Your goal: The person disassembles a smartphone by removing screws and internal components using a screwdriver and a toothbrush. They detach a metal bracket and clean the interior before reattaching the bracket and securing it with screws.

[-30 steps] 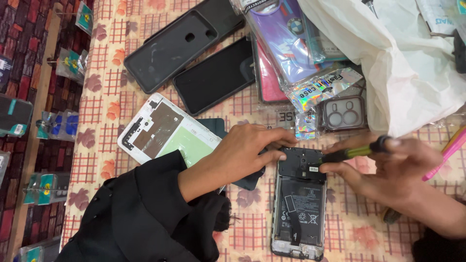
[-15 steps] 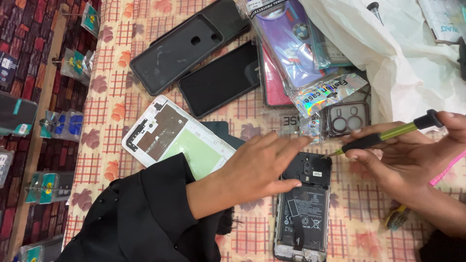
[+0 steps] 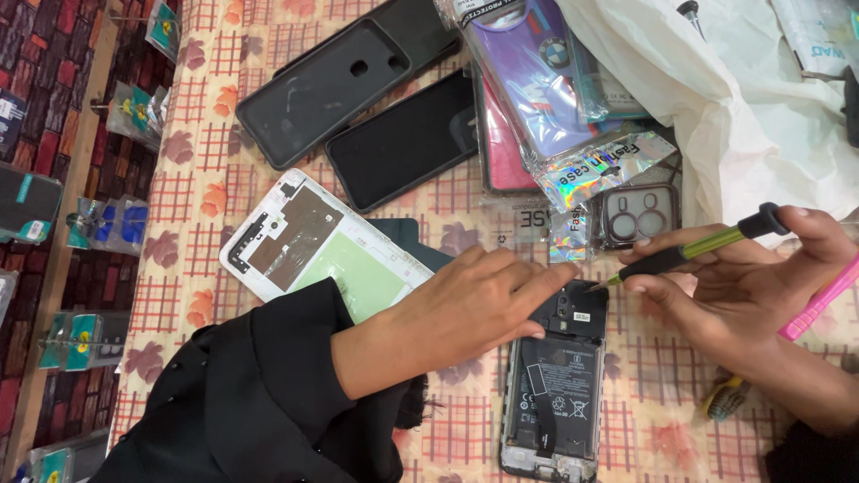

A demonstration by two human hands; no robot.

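Both hands shifted: right hand (image 3: 752, 277) lowered screwdriver (image 3: 693, 250) toward opened phone (image 3: 555, 385).

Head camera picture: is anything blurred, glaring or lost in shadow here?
Head view: light is soft and even, shadows faint. The opened phone, left hand and the screwdriver in the right hand look sharp. The white plastic bag is bright, nearly washed out; shiny case packets throw small glints. The black sleeve loses detail in darkness.

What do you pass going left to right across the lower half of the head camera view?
Black sleeve → left hand → opened black phone with its back cover off → green-and-black screwdriver → right hand → pink plastic tool.
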